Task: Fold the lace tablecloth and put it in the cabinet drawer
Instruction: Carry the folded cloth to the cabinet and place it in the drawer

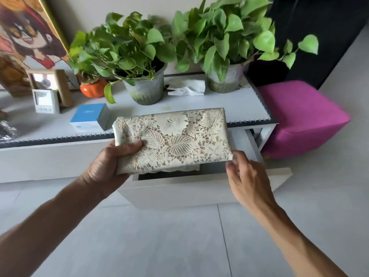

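The cream lace tablecloth (179, 136) is folded into a thick rectangle and hangs in the air above the pulled-out cabinet drawer (179, 188). My left hand (111, 162) grips its left end, thumb on top and fingers beneath. My right hand (245, 172) is at the bundle's lower right corner, fingers loosely spread and touching its edge. The drawer's inside is dark, and a pale cloth shows in it just under the bundle.
The low white cabinet (50, 160) carries two potted plants (143, 84) (225, 76), an orange pumpkin pot (92, 87), a blue box (89, 118), a crumpled tissue (187, 87) and picture frames (50, 86). A magenta stool (299, 116) stands at its right.
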Action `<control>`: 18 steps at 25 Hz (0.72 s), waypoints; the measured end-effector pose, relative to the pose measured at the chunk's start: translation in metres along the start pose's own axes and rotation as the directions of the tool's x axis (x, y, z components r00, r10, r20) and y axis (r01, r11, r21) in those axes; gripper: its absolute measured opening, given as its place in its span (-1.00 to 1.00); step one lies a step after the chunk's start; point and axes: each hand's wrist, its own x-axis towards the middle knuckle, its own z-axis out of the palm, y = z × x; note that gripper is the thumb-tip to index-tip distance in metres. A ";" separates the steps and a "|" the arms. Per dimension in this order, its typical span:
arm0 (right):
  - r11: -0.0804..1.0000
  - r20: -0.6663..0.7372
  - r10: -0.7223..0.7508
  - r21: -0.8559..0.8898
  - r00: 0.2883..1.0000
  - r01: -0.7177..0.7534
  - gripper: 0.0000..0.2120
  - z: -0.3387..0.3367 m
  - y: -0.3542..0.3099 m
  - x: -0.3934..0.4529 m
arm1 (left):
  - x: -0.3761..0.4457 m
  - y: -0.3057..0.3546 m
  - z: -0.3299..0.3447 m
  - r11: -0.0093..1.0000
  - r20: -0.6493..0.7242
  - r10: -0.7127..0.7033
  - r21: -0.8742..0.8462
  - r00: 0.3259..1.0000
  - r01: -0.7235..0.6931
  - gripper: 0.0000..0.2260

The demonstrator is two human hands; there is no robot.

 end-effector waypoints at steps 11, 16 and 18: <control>0.828 0.428 0.462 0.104 0.776 -0.551 -0.71 -0.014 0.013 -0.017 | -0.010 -0.012 0.002 0.999 -0.038 -0.043 0.015 0.998 0.044 -0.57; -0.091 0.823 0.144 0.564 0.550 -0.820 -0.39 -0.023 0.020 0.029 | -0.008 -0.040 0.014 0.989 0.000 -0.145 -0.037 0.989 0.145 -0.53; -0.050 0.835 0.084 0.549 0.544 -0.834 -0.46 -0.017 0.022 0.041 | -0.002 -0.051 0.020 0.972 -0.108 -0.233 0.000 0.967 0.234 -0.43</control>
